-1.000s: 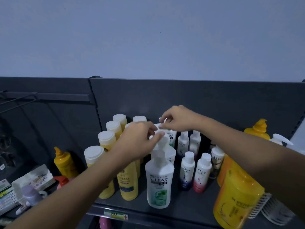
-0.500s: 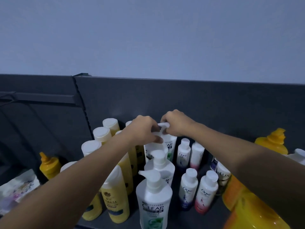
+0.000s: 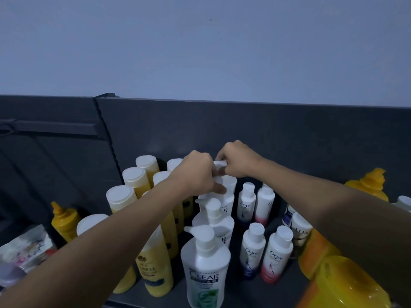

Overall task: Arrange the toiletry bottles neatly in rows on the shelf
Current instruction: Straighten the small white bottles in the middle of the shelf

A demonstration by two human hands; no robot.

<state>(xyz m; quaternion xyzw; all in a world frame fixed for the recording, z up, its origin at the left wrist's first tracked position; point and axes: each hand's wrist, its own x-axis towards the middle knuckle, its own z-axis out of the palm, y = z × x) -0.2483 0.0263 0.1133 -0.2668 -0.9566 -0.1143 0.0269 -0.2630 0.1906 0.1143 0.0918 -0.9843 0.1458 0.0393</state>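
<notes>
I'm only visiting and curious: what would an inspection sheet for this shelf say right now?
Surface: dark shelf, crowded with upright bottles.
Job's things: white Clear pump bottles in a column; yellow bottles left of them; small Dove bottles right.
Clutter: printed packets far left; orange jugs far right.
Grips: left hand grips the rearmost pump bottle; right hand pinches its pump head.
Cables: nothing seen.
Surroundings: dark back panel, pale wall above.

Glossy white plastic pump bottles, matt dark metal shelf back panel
</notes>
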